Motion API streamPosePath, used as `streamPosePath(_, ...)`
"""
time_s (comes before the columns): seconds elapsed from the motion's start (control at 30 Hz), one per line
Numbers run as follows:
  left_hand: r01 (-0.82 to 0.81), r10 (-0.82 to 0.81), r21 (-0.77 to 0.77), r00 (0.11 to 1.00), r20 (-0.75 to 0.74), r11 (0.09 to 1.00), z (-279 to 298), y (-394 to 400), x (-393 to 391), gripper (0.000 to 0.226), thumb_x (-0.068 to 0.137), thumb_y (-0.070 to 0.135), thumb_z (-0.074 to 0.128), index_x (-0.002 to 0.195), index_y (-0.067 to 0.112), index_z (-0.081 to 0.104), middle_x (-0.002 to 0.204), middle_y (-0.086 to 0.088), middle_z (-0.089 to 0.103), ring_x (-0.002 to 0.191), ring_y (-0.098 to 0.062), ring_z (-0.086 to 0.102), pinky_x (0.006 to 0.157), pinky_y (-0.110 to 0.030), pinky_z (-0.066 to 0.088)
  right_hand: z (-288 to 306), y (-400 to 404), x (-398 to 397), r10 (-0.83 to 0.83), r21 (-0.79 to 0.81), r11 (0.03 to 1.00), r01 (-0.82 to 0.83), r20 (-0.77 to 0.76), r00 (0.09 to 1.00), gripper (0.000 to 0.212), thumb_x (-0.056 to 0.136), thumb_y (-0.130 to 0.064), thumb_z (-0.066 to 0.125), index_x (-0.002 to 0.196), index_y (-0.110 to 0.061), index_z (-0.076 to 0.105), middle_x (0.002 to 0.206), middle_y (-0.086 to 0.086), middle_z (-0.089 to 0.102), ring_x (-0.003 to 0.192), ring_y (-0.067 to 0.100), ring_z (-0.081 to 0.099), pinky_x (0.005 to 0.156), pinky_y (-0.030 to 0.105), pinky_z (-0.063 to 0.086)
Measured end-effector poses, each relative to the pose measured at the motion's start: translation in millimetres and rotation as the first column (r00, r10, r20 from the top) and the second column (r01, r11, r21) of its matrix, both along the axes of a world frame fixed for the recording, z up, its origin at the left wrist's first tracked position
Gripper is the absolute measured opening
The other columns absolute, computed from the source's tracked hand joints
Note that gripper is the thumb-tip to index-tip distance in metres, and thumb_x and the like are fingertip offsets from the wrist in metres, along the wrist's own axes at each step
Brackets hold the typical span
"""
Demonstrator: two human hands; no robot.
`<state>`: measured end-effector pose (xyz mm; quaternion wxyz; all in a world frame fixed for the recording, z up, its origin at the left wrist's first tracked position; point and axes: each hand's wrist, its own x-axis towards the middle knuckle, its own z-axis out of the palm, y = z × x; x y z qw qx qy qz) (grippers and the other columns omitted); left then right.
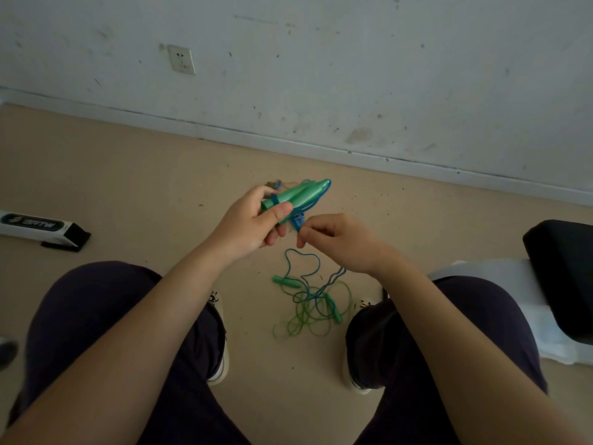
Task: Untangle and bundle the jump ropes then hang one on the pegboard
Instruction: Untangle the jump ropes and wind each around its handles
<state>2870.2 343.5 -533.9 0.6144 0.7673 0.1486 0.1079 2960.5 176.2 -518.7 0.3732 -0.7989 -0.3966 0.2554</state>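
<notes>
My left hand [253, 220] grips a pair of green jump rope handles [298, 195] held side by side, with blue cord wound around them. My right hand [337, 240] pinches the blue cord [296, 222] just below the handles. On the floor between my feet lies a second jump rope [313, 305], a loose tangle of green cord with green handles, and a blue cord strand [305, 261] loops over it. No pegboard is in view.
I sit with my knees apart above a beige floor. A white and black box [38, 224] lies at the left. A black cushion on white cloth [558, 271] is at the right. A wall with a socket [182, 59] runs behind.
</notes>
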Motion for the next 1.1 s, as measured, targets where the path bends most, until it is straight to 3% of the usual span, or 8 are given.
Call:
streamPosePath(0.17, -0.020, 0.022, 0.043, 0.998, -0.058, 0.999, -1, 3, 0, 0.015, 0.097, 0.024, 0.064, 0.093, 0.015, 0.052, 0.066, -0.002, 0.068, 0.047, -0.011, 0.053, 0.043, -0.020, 0.040, 4, 0, -3, 0.041, 0.034, 0.998, -0.044, 0.097, 0.994, 0.016, 0.095, -0.017, 0.063, 0.081, -0.012, 0.067, 0.063, -0.006, 0.049, 0.055, 0.005, 0.040, 0.059, 0.023, 0.036)
streamPosePath(0.3, 0.049, -0.041, 0.057, 0.990, -0.138, 0.997, -2, 8, -2, 0.020, 0.091, 0.024, 0.072, 0.100, 0.011, 0.059, 0.067, -0.004, 0.072, 0.048, -0.012, 0.056, 0.045, -0.024, 0.044, 15, -7, 6, -0.033, 0.148, 0.989, -0.003, 0.235, 0.971, 0.011, 0.090, -0.015, 0.069, 0.086, -0.005, 0.073, 0.078, 0.004, 0.063, 0.072, 0.019, 0.057, 0.069, 0.036, 0.047)
streamPosePath(0.5, 0.265, -0.291, -0.132, 0.923, -0.252, 0.955, -1, 2, -2, 0.031, 0.086, 0.016, 0.076, 0.105, 0.000, 0.056, 0.070, -0.014, 0.070, 0.046, -0.019, 0.055, 0.042, -0.025, 0.046, 15, -8, 7, -0.069, 0.161, 0.986, 0.034, 0.220, 0.973, 0.010, 0.086, -0.016, 0.074, 0.087, -0.006, 0.075, 0.082, 0.002, 0.060, 0.081, 0.020, 0.058, 0.079, 0.040, 0.048)
streamPosePath(0.63, 0.352, -0.396, -0.202, 0.882, -0.256, 0.914, 3, 0, -3, 0.057, 0.072, 0.030, 0.080, 0.114, 0.001, 0.056, 0.070, -0.014, 0.070, 0.045, -0.017, 0.054, 0.042, -0.025, 0.044, 9, -7, 8, -0.094, 0.194, 0.979, 0.063, 0.158, 0.983, 0.013, 0.085, -0.019, 0.074, 0.084, -0.006, 0.073, 0.085, 0.005, 0.060, 0.080, 0.021, 0.057, 0.076, 0.032, 0.046)
streamPosePath(0.77, 0.398, -0.446, -0.231, 0.869, -0.216, 0.888, -1, -4, -3, 0.040, 0.082, 0.018, 0.079, 0.115, 0.013, 0.058, 0.070, -0.014, 0.070, 0.044, -0.017, 0.055, 0.042, -0.024, 0.045, 1, -4, 6, -0.118, 0.192, 0.977, 0.090, 0.137, 0.984, 0.021, 0.087, -0.026, 0.073, 0.080, -0.006, 0.069, 0.079, 0.009, 0.062, 0.074, 0.021, 0.056, 0.070, 0.032, 0.044)
streamPosePath(0.87, 0.389, -0.432, -0.225, 0.881, -0.191, 0.893, -4, -2, -4, 0.030, 0.086, 0.013, 0.076, 0.110, 0.014, 0.058, 0.074, -0.016, 0.071, 0.049, -0.019, 0.060, 0.046, -0.025, 0.048, -3, -1, 5, -0.117, 0.144, 0.985, 0.097, 0.139, 0.983, 0.026, 0.091, -0.031, 0.068, 0.077, -0.010, 0.063, 0.062, -0.007, 0.052, 0.056, 0.005, 0.044, 0.057, 0.025, 0.037)
streamPosePath(0.93, 0.404, -0.446, -0.219, 0.874, -0.195, 0.888, -5, -4, -4, 0.031, 0.091, 0.013, 0.071, 0.118, 0.011, 0.055, 0.076, -0.013, 0.071, 0.053, -0.018, 0.062, 0.048, -0.025, 0.049, -5, 0, 6, -0.123, 0.108, 0.988, 0.107, 0.164, 0.979, 0.027, 0.092, -0.032, 0.067, 0.077, -0.011, 0.061, 0.054, -0.012, 0.044, 0.051, 0.003, 0.040, 0.054, 0.022, 0.033)
streamPosePath(1.1, 0.461, -0.492, -0.175, 0.831, -0.260, 0.870, -7, -11, -5, 0.039, 0.096, 0.040, 0.061, 0.131, 0.027, 0.050, 0.069, 0.006, 0.062, 0.054, -0.011, 0.050, 0.046, -0.023, 0.039, -5, 1, 8, -0.140, 0.084, 0.989, 0.124, 0.231, 0.963, 0.025, 0.091, -0.032, 0.068, 0.078, -0.011, 0.062, 0.050, -0.008, 0.045, 0.047, 0.005, 0.041, 0.049, 0.022, 0.032)
